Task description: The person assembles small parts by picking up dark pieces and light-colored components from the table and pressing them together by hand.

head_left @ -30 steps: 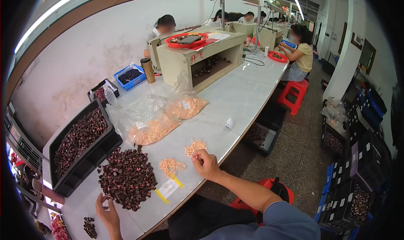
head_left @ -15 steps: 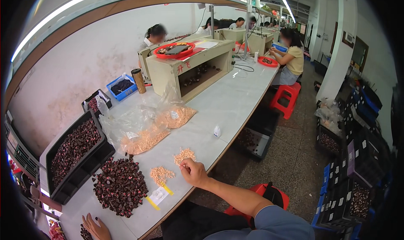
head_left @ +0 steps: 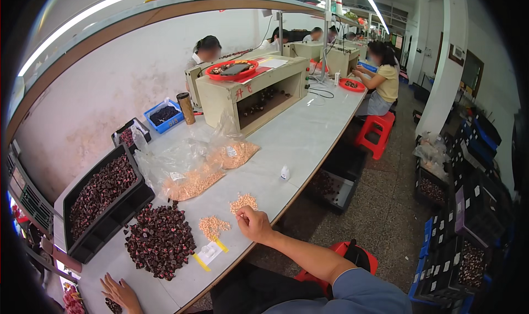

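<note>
My right hand (head_left: 253,226) is closed, thumb against the curled fingers, at the near edge of a small pile of pale orange bits (head_left: 243,202). Whatever it may hold is hidden. A second pale pile (head_left: 213,227) lies to its left, above a white card (head_left: 210,252) with yellow tape along two sides. Low at the left, my left hand (head_left: 122,294) rests on the table with fingers stretched out, beside a small patch of dark pieces (head_left: 113,305). Between the hands spreads a large heap of dark reddish-black pieces (head_left: 160,241).
A black crate (head_left: 144,188) of similar dark pieces stands at the left. Behind are clear bags of pale bits (head_left: 193,184), a blue basket (head_left: 163,124), a brown cylinder (head_left: 185,108) and a beige box (head_left: 220,102). A small white bottle (head_left: 285,173) stands right. Other people sit farther along.
My left hand has shifted slightly left and away from me over the table. My right hand keeps its closed pose beside the pale pile. The view has tilted a little.
</note>
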Demonstrator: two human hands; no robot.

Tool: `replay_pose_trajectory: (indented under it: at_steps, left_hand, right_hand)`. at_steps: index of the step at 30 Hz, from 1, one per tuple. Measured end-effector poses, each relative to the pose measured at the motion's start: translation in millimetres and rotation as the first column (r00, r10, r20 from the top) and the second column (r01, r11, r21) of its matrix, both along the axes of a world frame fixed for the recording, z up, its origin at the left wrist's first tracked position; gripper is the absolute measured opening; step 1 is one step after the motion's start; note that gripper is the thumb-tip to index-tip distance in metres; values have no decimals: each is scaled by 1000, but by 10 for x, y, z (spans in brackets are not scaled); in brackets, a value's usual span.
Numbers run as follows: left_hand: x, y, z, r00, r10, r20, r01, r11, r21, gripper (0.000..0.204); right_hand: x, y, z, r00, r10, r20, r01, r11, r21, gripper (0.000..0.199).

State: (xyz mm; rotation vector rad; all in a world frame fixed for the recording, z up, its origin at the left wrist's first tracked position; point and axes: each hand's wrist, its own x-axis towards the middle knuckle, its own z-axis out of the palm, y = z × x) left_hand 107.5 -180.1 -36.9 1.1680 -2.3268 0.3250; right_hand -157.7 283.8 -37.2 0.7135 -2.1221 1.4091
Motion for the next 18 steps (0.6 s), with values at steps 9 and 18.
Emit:
replay_pose_trajectory:
  at_steps: [9,18]
  left_hand:
    - [111,88,24,998,13,-59,-21,990,-139,65]
    - [297,1326,59,957,-280,-72,278,960,-43,57]
  right_hand:
    - [-24,-48,-48,1000,3,-12,-4,998,-61,12]
    - [-56,-5,-81,1000,12,-27,-14,994,-110,12]
